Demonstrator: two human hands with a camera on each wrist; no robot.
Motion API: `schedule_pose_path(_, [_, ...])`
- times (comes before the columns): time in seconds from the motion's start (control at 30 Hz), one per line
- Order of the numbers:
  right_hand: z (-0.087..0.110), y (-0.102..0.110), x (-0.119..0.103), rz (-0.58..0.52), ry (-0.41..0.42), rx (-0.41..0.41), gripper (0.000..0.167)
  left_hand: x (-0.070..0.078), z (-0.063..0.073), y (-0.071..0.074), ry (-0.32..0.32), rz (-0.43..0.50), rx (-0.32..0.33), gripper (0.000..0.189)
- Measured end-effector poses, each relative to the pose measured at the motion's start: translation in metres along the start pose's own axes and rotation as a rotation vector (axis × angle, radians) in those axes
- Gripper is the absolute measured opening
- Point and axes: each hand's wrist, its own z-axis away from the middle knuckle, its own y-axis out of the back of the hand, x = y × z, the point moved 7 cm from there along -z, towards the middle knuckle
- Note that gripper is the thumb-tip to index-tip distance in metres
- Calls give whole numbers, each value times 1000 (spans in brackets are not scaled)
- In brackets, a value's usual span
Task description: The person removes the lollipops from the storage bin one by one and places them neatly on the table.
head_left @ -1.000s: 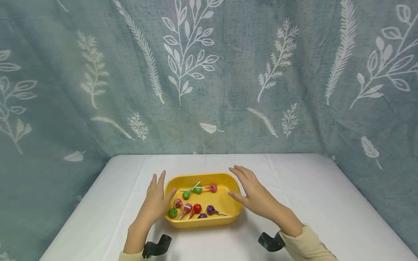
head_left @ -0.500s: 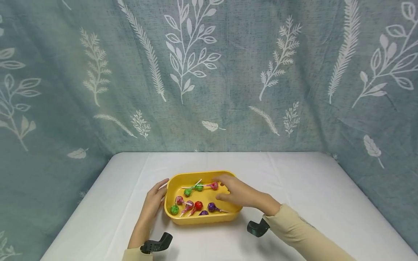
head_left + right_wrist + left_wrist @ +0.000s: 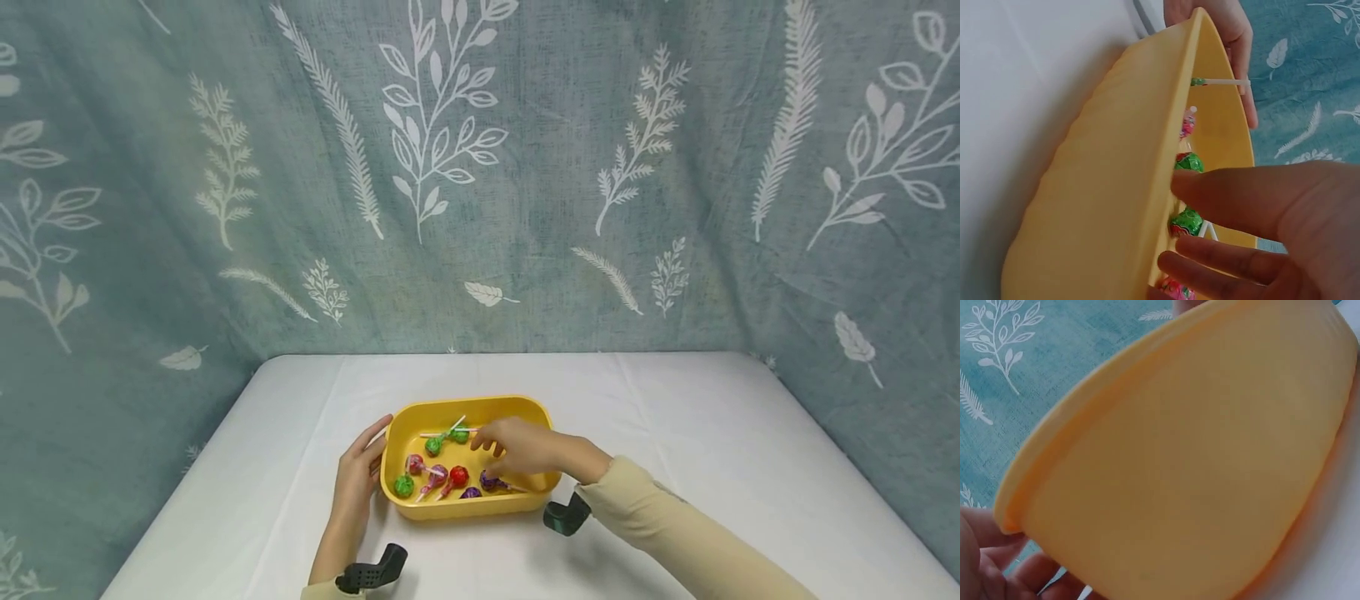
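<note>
A yellow plastic tray (image 3: 480,510) holds several wrapped lollipops. Green ones (image 3: 433,447) lie toward its back, while a red one (image 3: 458,476) and purple ones (image 3: 471,492) are near the front. My right hand (image 3: 521,446) reaches over the right half, its thumb and fingers apart above the candy. In the right wrist view, a pink lollipop (image 3: 1177,290) shows beside its lower fingertips; the head view hides it behind that hand. At the tray's left end rests my left hand (image 3: 356,479), fingers extended along the outside by the rim (image 3: 1029,447).
A white cloth (image 3: 675,417) covers the table around the tray. Behind and to both sides hangs a blue-green curtain (image 3: 540,317) with white leaf prints. Each wrist wears a black camera mount, such as the left one (image 3: 375,569).
My left hand has come down from above the tray's left edge to its outer side. My right hand has moved left and down, from the right rim to over the lollipops.
</note>
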Motion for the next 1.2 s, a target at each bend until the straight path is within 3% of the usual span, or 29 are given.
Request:
schedule_pose_path(0.1, [-3,-4,-1,30,-20,-38,31,-2,1,1,-6,11,4,38])
schedule_pose_path(0.33, [-9,-14,3,45,-150,-96,32,-2,-2,2,-6,68,22,38])
schedule_pose_path(0.57, [-13,-20,1,49,-140,-111,30,-2,-3,2,-12,89,34,35])
schedule_pose_path(0.93, [-15,-20,6,22,-174,-99,12,0,0,1,-14,89,33,36])
schedule_pose_path(1.2, [-13,-17,9,-1,-164,-58,13,1,1,1,-20,86,31,36])
